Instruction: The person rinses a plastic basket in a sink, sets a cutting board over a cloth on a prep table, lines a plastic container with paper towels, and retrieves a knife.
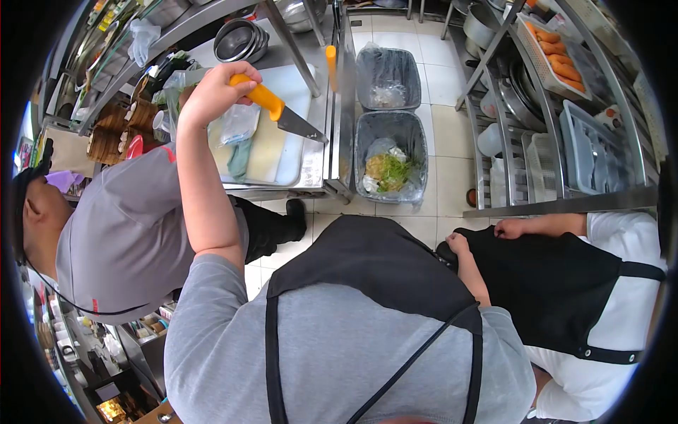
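My left hand (222,92) is closed around the yellow handle of a kitchen knife (296,124). The blade points right and down, its tip over the edge of the steel table (311,173). Below the knife lies a pale cutting board (288,159), with a green cloth (239,160) and a clear plastic bag (239,126) on it. Down by my right side, next to my black apron (353,254), my right hand (459,244) has its fingers curled. A dark thing is just beneath that hand, but I cannot make out what it is.
Two lined bins (390,120) stand beyond the table; the nearer holds food scraps (388,172). Another yellow handle (331,67) sticks up at the table edge. Co-workers stand close at left (127,233) and right (558,283). A metal rack (565,201) is at right.
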### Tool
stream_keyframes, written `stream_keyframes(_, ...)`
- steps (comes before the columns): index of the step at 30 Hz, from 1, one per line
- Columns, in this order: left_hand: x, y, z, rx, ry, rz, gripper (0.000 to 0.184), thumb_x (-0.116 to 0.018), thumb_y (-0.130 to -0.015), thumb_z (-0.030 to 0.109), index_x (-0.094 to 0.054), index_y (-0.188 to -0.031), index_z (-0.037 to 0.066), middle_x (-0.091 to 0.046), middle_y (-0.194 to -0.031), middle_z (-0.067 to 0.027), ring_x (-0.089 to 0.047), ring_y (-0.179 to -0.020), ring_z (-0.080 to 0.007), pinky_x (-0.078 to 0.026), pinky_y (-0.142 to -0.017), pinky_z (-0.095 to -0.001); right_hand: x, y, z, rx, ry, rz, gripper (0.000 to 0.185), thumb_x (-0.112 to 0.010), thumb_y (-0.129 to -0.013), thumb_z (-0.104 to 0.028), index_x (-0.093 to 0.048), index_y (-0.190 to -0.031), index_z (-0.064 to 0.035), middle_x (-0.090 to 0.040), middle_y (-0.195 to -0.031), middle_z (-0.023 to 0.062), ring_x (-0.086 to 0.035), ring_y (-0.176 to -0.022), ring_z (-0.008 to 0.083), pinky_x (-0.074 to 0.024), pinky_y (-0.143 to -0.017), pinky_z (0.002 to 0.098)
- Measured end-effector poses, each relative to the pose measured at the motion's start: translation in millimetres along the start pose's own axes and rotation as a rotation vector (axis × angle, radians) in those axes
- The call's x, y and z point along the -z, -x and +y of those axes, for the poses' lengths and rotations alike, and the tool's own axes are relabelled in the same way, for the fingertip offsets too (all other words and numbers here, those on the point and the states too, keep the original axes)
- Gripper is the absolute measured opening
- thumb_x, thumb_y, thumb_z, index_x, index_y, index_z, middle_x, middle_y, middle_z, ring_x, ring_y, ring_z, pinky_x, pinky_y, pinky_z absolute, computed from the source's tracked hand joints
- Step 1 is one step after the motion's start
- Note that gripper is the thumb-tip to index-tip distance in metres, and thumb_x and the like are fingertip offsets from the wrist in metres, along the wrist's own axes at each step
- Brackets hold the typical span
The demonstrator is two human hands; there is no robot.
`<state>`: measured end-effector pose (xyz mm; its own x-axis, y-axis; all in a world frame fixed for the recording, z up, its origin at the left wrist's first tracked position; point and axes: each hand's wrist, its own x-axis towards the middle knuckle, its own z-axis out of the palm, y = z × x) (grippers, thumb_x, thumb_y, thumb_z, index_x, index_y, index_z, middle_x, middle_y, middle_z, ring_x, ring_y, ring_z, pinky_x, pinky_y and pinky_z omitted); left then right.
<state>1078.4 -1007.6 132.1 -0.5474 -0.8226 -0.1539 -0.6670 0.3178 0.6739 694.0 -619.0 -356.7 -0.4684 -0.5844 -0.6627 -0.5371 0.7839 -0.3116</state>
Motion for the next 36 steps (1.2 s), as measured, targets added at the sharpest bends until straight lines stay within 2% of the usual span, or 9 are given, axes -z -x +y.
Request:
stream_keyframes(11,-95.1,-74.0,-49.9,-0.051,-0.292,-0.028,0.017,-0.052,-0.069,0.006,-0.06,-0.083,0.002,-0.061,-0.072,-0.0148,-0.061,-0.061,-0.0193,-0.049,-0.059,-0.0295,-5.7,18.3,-42.0,-0.016,-0.041,0.084,0.023,-0.057,-0.072,-0.026,-0.062,-0.085,-0.0069,-0.061,-0.087,0.0158,-0.057,-0.087,0.0284,-0.0442,-0.077,0.035)
stream_keyframes(13,-128.3,-94.9,-87.6,-0.162,-0.35,-0.017,0.019,-0.051,-0.067,0.007,-0.062,-0.083,0.004,-0.061,-0.073,-0.0173,-0.061,-0.064,-0.0236,-0.049,-0.064,-0.0325,-7.5,17.0,-46.8,0.01,-0.058,0.079,0.023,-0.057,-0.072,-0.026,-0.062,-0.085,-0.0071,-0.061,-0.086,0.0159,-0.058,-0.086,0.028,-0.0444,-0.076,0.0349)
stream_keyframes(15,-140.3,-94.5,-82.1,-0.043,-0.333,-0.106,0.02,-0.051,-0.067,0.009,-0.062,-0.083,0.005,-0.061,-0.077,-0.0161,-0.061,-0.071,-0.0276,-0.047,-0.069,-0.0345,-10.1,15.1,-50.4,-0.012,-0.096,0.115,0.023,-0.058,-0.072,-0.026,-0.062,-0.084,-0.0069,-0.061,-0.085,0.0157,-0.058,-0.085,0.0282,-0.0448,-0.075,0.0347)
stream_keyframes(18,-143.3,-97.6,-78.0,-0.098,-0.517,-0.208,0.02,-0.055,-0.068,0.016,-0.063,-0.084,0.006,-0.062,-0.08,-0.0148,-0.059,-0.079,-0.0291,-0.046,-0.074,-0.036,-7.2,20.3,-50.6,-0.014,-0.138,0.116,0.023,-0.059,-0.071,-0.026,-0.063,-0.084,-0.0072,-0.061,-0.085,0.0154,-0.058,-0.085,0.0281,-0.0449,-0.075,0.035)
stream_keyframes(22,-122.2,-128.9,-26.6,-0.064,-0.611,-0.091,0.025,-0.059,-0.071,0.03,-0.063,-0.085,0.009,-0.061,-0.084,-0.0156,-0.057,-0.082,-0.031,-0.044,-0.074,-0.0387,-21.4,-0.2,-26.7,-0.032,-0.157,0.144,0.023,-0.059,-0.071,-0.027,-0.063,-0.083,-0.0071,-0.061,-0.084,0.0147,-0.058,-0.084,0.0273,-0.0451,-0.075,0.035)
stream_keyframes(26,-134.8,-193.5,7.0,-0.2,-0.693,-0.03,0.022,-0.057,-0.072,0.028,-0.062,-0.083,0.009,-0.061,-0.081,-0.0144,-0.057,-0.08,-0.0312,-0.045,-0.07,-0.0391,-42.1,-2.0,4.4,-0.155,-0.205,0.141,0.023,-0.059,-0.071,-0.026,-0.063,-0.082,-0.0066,-0.062,-0.082,0.0138,-0.059,-0.082,0.0268,-0.0449,-0.075,0.0342)
stream_keyframes(29,-166.4,-270.0,-13.6,-0.29,-0.869,-0.084,0.02,-0.054,-0.073,0.023,-0.063,-0.082,0.008,-0.061,-0.085,-0.0128,-0.057,-0.085,-0.0296,-0.043,-0.075,-0.0413,-49.9,8.6,5.0,-0.195,-0.275,0.131,0.022,-0.059,-0.072,-0.026,-0.063,-0.082,-0.0063,-0.062,-0.081,0.0131,-0.059,-0.082,0.0262,-0.0447,-0.076,0.0332)
stream_keyframes(32,-189.1,-343.4,-43.5,-0.299,-1.207,-0.084,0.024,-0.049,-0.073,0.016,-0.062,-0.091,0.005,-0.058,-0.099,-0.014,-0.047,-0.106,-0.0284,-0.028,-0.093,-0.0487,-54.5,31.0,-5.3,-0.254,-0.369,0.247,0.022,-0.057,-0.074,-0.026,-0.062,-0.08,-0.0053,-0.062,-0.078,0.0124,-0.06,-0.079,0.0247,-0.0446,-0.074,0.0329)
stream_keyframes(36,-194.1,-439.1,-94.7,-0.18,-1.531,-0.09,0.045,-0.046,-0.079,0.029,-0.047,-0.118,0.006,-0.03,-0.132,-0.0161,-0.016,-0.127,-0.0312,-0.008,-0.1,-0.0502,-94.7,63.8,-3.4,-0.286,-0.61,0.371,0.023,-0.054,-0.075,-0.026,-0.062,-0.076,-0.0045,-0.061,-0.072,0.0129,-0.06,-0.072,0.0222,-0.0455,-0.067,0.033)
